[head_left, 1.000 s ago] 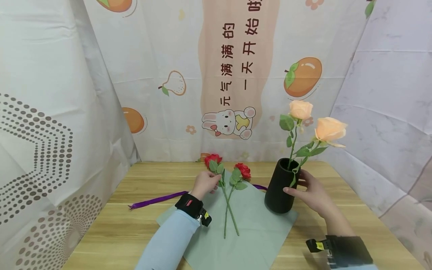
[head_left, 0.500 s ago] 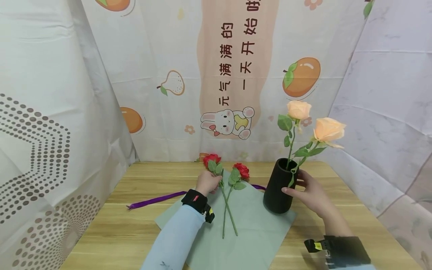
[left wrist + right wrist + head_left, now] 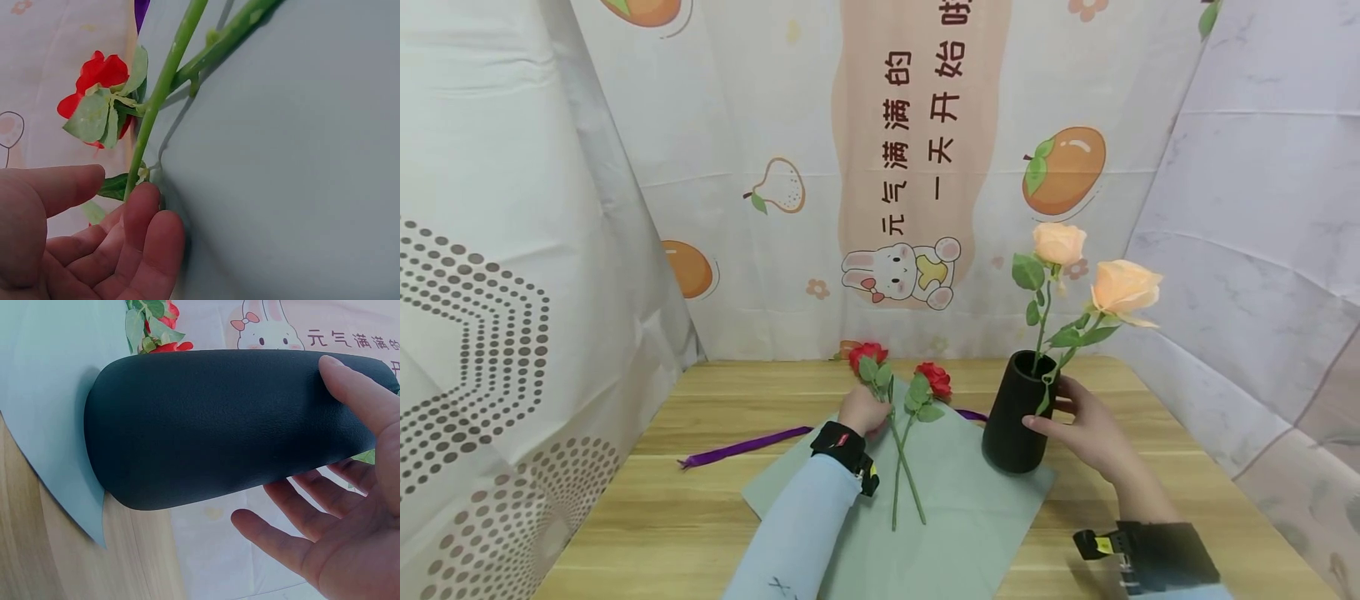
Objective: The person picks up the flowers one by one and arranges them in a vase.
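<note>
My right hand grips a black vase around its side, thumb in front and fingers behind. Two peach roses rise from the vase's mouth. The vase fills much of the right wrist view. My left hand is at the upper stem of a red rose, below its bloom. In the left wrist view its fingers are loosely bent by the stem, and the thumb stands apart. A second red rose lies beside it, the two stems crossing on grey-green wrapping paper.
A purple ribbon runs under the paper and shows on both sides. Underneath is a wood-grain table. A printed cloth hangs behind the table, and pale cloths hang at the left and right.
The head view has turned slightly right. My left wrist has shifted a little right, and the hand has rolled at the rose stem. The right hand has kept its hold on the vase.
</note>
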### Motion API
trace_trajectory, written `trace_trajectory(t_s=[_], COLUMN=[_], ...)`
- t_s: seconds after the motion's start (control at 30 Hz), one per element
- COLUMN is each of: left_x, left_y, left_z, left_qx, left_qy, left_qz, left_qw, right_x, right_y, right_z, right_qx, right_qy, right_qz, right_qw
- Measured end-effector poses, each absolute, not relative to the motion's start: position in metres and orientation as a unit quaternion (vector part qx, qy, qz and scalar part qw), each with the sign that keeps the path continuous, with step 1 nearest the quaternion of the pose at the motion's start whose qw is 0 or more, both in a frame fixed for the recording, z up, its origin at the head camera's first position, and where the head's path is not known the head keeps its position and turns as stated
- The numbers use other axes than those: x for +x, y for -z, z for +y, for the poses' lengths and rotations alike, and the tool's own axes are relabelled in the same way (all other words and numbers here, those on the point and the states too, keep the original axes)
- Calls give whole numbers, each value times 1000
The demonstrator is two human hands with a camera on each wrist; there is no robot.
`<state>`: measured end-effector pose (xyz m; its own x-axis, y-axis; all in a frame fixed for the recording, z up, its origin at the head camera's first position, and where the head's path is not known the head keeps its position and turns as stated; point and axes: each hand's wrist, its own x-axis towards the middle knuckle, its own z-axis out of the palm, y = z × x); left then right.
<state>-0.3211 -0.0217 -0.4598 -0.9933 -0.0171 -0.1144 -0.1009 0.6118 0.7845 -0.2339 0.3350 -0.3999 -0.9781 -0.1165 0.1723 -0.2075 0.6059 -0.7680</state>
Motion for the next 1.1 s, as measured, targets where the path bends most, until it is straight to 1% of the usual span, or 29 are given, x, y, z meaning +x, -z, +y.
trace_trajectory(t_s=[0.53,0.77,0.93,1.03,1.1], left_x=[-327,-330,-330,-330,-330], left_y=[462,468,470,470,470], left_z=[-13,-12,-11,-12,-13], left_qx=[-55,-62,-57,-55,-59], left_qy=[-413,-408,-399,-412,-445], left_qz=[907,908,913,907,891], left_qw=[56,71,64,63,71], right_x=[-236,-236,-236,-235,-235], right_y=[403,403,403,403,403], right_z=[337,335,336,336,336], right_qx=[89,91,90,89,88], right_qy=[-430,-437,-433,-433,-434], right_qz=[-896,-893,-894,-894,-894], right_qw=[63,64,67,66,65])
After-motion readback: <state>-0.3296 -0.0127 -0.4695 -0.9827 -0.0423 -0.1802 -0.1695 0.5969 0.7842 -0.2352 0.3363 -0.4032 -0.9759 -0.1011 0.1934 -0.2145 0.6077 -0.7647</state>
